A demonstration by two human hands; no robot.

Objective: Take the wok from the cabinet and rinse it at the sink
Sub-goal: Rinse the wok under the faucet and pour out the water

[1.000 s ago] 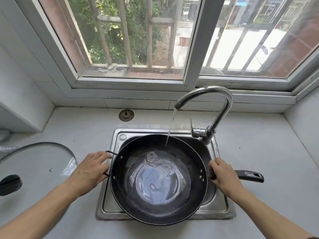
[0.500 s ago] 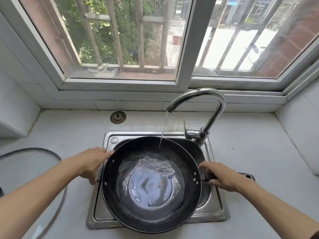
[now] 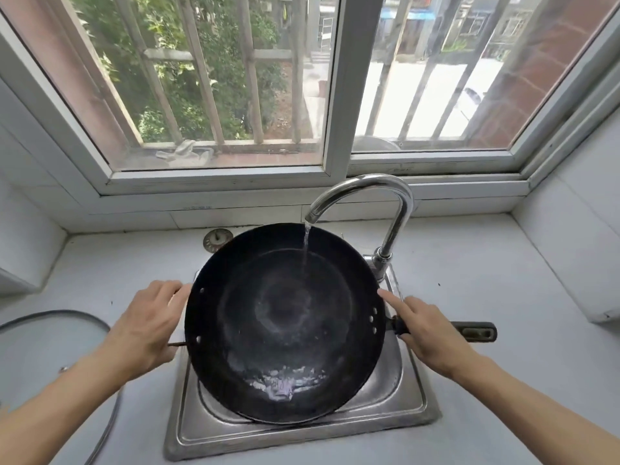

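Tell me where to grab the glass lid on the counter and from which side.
Judging by what shows, take the glass lid by its rim, coming from the sink side. It lies flat on the counter, mostly out of frame at the left edge, and no knob is visible, so the near rim is all that offers.

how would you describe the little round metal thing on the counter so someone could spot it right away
Start at the steel sink under the window, where the black wok is tilted under the running faucet. Just behind the wok's far left rim, a small round metal disc lies on the white counter near the back wall. It is the only small, flat, rusty-looking thing there.
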